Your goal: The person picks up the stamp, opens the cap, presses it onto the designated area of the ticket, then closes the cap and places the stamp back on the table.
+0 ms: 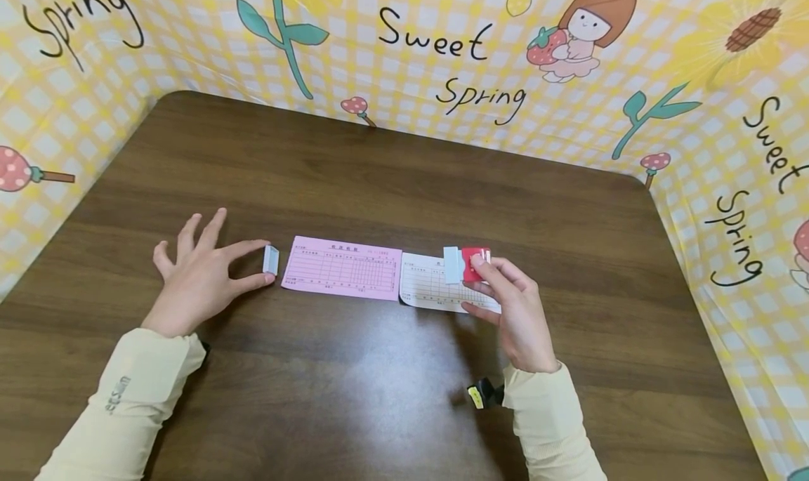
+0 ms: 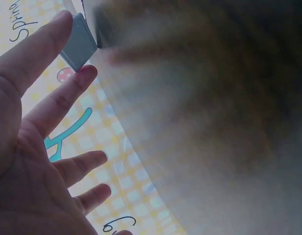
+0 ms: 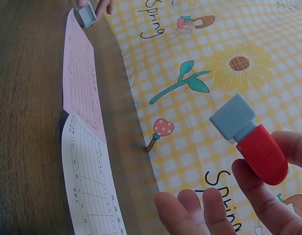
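Observation:
My left hand (image 1: 202, 277) pinches a small light grey-blue cap (image 1: 270, 260) between thumb and index finger, the other fingers spread. The cap's hollow side faces up in the head view. In my right hand (image 1: 523, 312) is a stamp with a red handle and a light blue block (image 3: 234, 117), gripped by the red handle (image 3: 262, 155). The block points left, above the white receipt slip (image 1: 420, 277) and partly covering it in the head view. A pink receipt slip (image 1: 341, 269) lies between the hands, its right edge meeting the white slip. Both slips carry printed grids.
The brown wooden table (image 1: 303, 397) has a yellow checked cloth (image 1: 411, 74) with printed figures standing along its back and sides. A black device with a yellow label (image 1: 483, 394) sits at my right wrist.

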### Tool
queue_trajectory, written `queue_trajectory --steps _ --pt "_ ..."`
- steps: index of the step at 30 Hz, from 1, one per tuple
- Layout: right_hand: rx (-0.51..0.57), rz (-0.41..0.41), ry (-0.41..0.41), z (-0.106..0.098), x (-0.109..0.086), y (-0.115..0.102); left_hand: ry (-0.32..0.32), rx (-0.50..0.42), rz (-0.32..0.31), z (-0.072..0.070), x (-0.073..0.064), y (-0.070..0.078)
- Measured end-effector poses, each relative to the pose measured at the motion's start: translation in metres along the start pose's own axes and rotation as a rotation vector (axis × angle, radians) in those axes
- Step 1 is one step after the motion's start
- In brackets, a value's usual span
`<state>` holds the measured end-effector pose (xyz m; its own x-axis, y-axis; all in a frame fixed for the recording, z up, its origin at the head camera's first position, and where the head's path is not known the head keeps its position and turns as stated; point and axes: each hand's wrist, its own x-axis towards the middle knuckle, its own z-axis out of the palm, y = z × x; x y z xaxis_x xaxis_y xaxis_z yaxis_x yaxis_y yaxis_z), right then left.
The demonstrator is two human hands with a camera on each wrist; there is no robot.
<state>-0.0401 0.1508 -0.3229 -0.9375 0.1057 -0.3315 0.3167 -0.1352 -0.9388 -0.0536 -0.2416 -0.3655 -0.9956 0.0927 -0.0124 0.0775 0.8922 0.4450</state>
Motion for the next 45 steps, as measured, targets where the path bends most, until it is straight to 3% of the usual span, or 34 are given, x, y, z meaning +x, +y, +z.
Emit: queue_trajectory --steps 9,21,30,45 --pt "-0.003 -0.001 -0.001 -0.0012 -0.0005 -0.0004 0.020 0.032 0.022 0.0016 0.0011 0.0010" --pt "0.008 -0.005 -0.003 -0.0025 -0.0001 -0.0002 -0.015 0.053 0.011 0.0013 0.0015 0.0020" --pt "0.012 -0.008 -0.004 -0.0033 -0.0006 -0.0005 0.001 0.046 0.011 0.0027 0.0016 0.0032" --pt "0.016 -0.013 -0.003 -0.0044 -0.0005 -0.0004 -0.025 0.061 0.012 -0.0006 0.0032 0.0058"
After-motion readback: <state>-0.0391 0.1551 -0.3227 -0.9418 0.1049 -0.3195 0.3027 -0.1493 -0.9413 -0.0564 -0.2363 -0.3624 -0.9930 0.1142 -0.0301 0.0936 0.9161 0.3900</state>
